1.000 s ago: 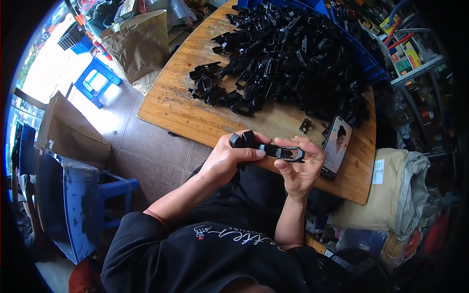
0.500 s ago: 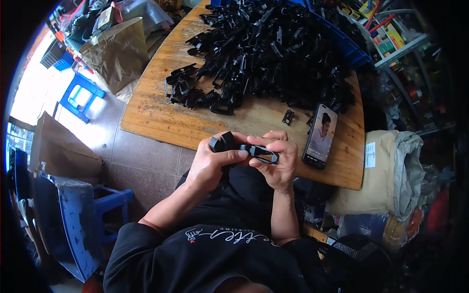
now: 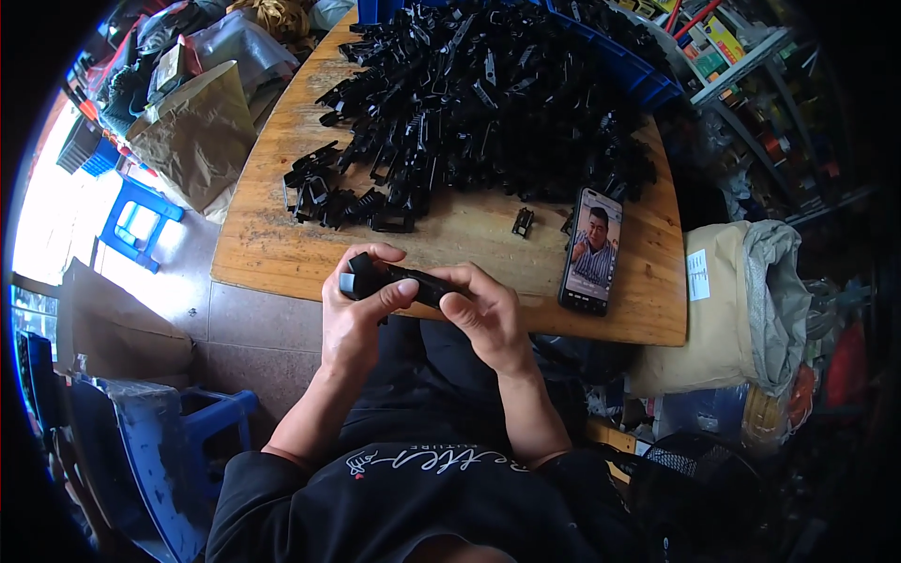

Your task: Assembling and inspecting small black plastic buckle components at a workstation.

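A long black plastic part [image 3: 427, 286] is held in front of me, just off the near edge of the wooden table [image 3: 249, 235]. My left hand [image 3: 355, 324] is closed round its left end, where a curved, clamp-like piece [image 3: 361, 277] sticks out, and the thumb presses on top. At the other end, my right hand [image 3: 493, 319] grips it between thumb and fingers. The right fingers hide some of that end. Beyond my hands lies a large heap of similar black plastic parts [image 3: 488, 113]. One small black part [image 3: 523, 222] rests apart from the heap.
A phone [image 3: 591, 253] playing a video stands or lies at the table's right side. Blue crates [image 3: 648, 89] border the heap at the back. Paper sacks [image 3: 723, 328] stand right of the table. Blue stools [image 3: 141, 220] and a large brown bag [image 3: 192, 141] are at left.
The black part has turned in my hands: its open frame faced up before, and now a dark, narrow side shows. The picture on the phone has changed. My view has shifted slightly.
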A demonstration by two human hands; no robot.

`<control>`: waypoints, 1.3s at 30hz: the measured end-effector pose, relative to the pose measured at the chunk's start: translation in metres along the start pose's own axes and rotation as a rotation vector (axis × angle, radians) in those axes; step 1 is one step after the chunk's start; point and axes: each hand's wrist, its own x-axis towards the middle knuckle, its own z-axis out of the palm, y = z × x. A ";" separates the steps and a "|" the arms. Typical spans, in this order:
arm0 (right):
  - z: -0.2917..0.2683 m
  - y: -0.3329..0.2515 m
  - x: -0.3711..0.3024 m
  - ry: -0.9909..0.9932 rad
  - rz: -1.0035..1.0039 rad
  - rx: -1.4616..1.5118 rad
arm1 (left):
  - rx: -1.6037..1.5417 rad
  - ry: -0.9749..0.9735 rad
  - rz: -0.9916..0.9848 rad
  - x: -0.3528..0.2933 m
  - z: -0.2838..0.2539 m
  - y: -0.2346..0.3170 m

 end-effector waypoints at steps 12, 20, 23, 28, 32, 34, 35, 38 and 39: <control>-0.023 -0.017 0.036 0.345 -0.432 -1.140 | -0.485 0.065 -0.288 0.043 -0.012 0.015; -0.059 0.009 0.031 0.443 -0.174 -1.330 | -0.416 -0.021 -0.078 0.264 0.034 0.101; -0.052 0.011 0.042 0.368 -0.223 -1.295 | -0.274 -0.159 -0.025 0.385 0.054 0.159; -0.051 0.007 0.045 0.433 -0.181 -1.249 | 0.395 0.003 -0.021 0.449 0.041 0.196; -0.065 0.003 0.038 0.451 -0.052 -1.293 | 0.934 -0.296 0.386 0.328 0.002 0.113; -0.054 0.001 0.039 0.381 -0.126 -1.316 | 1.364 -0.276 0.535 0.280 -0.066 0.100; -0.055 0.004 0.037 0.412 -0.119 -1.301 | 1.439 -0.396 0.545 0.257 -0.079 0.088; -0.054 0.003 0.039 0.393 -0.242 -1.373 | 1.556 -0.321 0.299 0.205 -0.103 0.068; -0.053 0.006 0.038 0.383 -0.234 -1.315 | 1.581 -0.264 0.347 0.198 -0.108 0.061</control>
